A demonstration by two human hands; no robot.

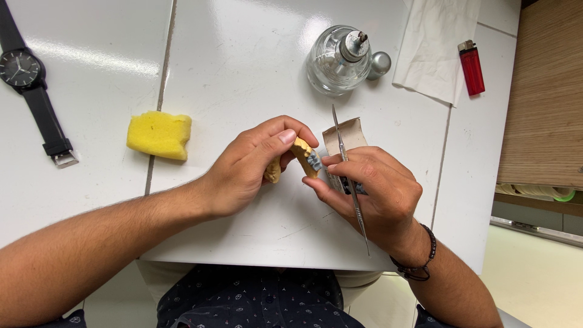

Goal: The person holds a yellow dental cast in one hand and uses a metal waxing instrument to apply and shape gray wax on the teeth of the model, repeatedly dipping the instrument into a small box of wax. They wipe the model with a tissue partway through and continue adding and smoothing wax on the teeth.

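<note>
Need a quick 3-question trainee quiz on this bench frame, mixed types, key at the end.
1. True or false: the left hand holds the yellow dental model above the white table.
2. Which thing lies nearest the red lighter?
A. the yellow sponge
B. the white paper towel
C. the black wristwatch
3. Fill in: the right hand holds a thin ____ instrument, its upper tip pointing toward the glass burner.

Key: 1 true; 2 B; 3 metal.
</note>
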